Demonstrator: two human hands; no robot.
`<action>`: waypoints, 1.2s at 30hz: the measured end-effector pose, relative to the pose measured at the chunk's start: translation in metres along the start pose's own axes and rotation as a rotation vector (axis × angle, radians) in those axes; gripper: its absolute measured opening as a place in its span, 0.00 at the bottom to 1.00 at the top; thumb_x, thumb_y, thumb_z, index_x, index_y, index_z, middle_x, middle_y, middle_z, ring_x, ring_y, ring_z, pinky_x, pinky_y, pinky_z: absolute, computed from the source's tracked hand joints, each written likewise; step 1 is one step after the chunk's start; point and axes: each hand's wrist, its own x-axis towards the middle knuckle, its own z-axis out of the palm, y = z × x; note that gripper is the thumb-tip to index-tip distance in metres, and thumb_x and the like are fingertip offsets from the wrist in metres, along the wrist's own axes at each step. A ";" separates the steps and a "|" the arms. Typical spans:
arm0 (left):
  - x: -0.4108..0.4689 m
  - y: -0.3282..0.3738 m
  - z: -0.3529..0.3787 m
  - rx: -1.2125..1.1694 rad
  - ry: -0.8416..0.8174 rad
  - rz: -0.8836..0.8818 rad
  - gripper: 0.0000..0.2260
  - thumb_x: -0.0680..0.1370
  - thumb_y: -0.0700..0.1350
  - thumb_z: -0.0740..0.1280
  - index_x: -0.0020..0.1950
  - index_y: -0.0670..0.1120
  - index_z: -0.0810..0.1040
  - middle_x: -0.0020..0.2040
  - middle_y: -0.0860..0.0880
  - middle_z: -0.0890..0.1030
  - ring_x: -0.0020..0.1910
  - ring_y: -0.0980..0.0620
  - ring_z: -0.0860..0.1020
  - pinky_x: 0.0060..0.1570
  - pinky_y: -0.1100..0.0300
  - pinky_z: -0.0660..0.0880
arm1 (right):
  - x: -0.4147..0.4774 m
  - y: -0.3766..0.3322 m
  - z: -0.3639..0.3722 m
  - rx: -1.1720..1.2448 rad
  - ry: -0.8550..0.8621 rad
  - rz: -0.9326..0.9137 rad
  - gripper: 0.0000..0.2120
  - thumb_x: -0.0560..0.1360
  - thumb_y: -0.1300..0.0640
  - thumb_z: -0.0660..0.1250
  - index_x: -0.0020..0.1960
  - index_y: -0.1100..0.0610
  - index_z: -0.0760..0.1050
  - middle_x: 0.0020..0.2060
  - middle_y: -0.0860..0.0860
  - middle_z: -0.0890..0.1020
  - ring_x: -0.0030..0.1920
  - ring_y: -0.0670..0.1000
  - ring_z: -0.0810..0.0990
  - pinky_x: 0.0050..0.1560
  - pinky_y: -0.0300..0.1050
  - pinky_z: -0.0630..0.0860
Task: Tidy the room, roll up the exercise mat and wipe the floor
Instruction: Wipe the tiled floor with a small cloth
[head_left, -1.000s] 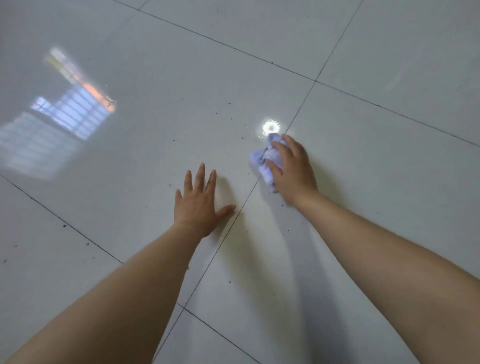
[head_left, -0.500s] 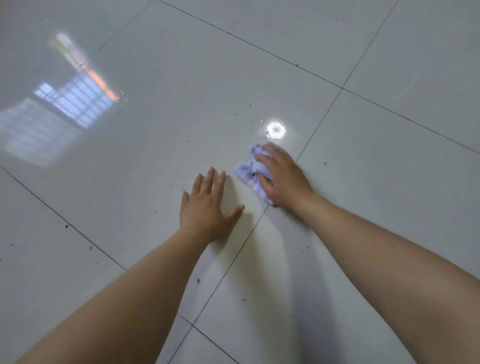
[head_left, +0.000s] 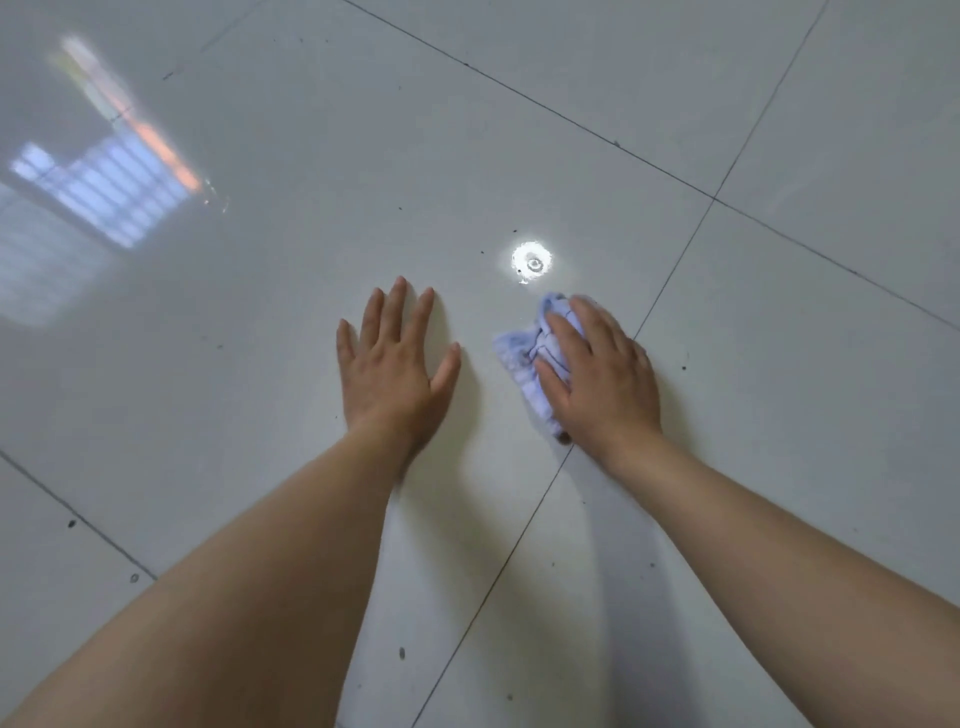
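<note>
You're pressing the cloth (head_left: 521, 358) under your flat-fingered right grip (head_left: 605, 379), left grip (head_left: 395, 364) splayed open on the glossy floor (head_left: 270, 291), risking a slip.

A glossy floor (head_left: 571, 104) of large pale grey tiles, crossed by thin dark grout lines (head_left: 519, 545) that meet at far right. A crumpled light blue cloth (head_left: 522, 358) lies on the tile just left of the joint running from near centre to far right. The right hand (head_left: 602, 384) presses down on the cloth, while the left hand (head_left: 395, 374) lies flat on the bare tile just beside it, fingers spread. A round lamp reflection (head_left: 531, 260) shines on the tile just beyond the cloth, and a barred window reflection (head_left: 104, 197) shows at far left. Small dark specks (head_left: 71, 523) dot the tiles, near and far.
</note>
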 end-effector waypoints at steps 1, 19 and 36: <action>0.001 0.000 0.000 -0.006 0.007 -0.005 0.27 0.77 0.60 0.49 0.76 0.57 0.48 0.77 0.54 0.46 0.76 0.53 0.43 0.73 0.48 0.40 | 0.006 0.002 0.000 -0.016 0.012 0.064 0.25 0.74 0.44 0.50 0.66 0.54 0.70 0.67 0.54 0.70 0.67 0.56 0.68 0.60 0.51 0.69; 0.005 0.002 -0.005 -0.009 -0.044 -0.008 0.27 0.77 0.58 0.52 0.75 0.57 0.49 0.77 0.54 0.47 0.76 0.52 0.43 0.72 0.47 0.40 | 0.063 -0.021 0.015 0.227 0.024 0.138 0.25 0.73 0.45 0.54 0.63 0.59 0.73 0.65 0.57 0.72 0.66 0.59 0.68 0.66 0.52 0.65; 0.016 -0.121 -0.059 -0.228 0.151 0.084 0.26 0.75 0.55 0.50 0.68 0.45 0.70 0.70 0.46 0.70 0.72 0.45 0.63 0.69 0.46 0.61 | 0.091 -0.158 0.041 0.448 -0.020 -0.094 0.18 0.75 0.54 0.61 0.61 0.60 0.74 0.64 0.56 0.72 0.65 0.57 0.69 0.66 0.48 0.63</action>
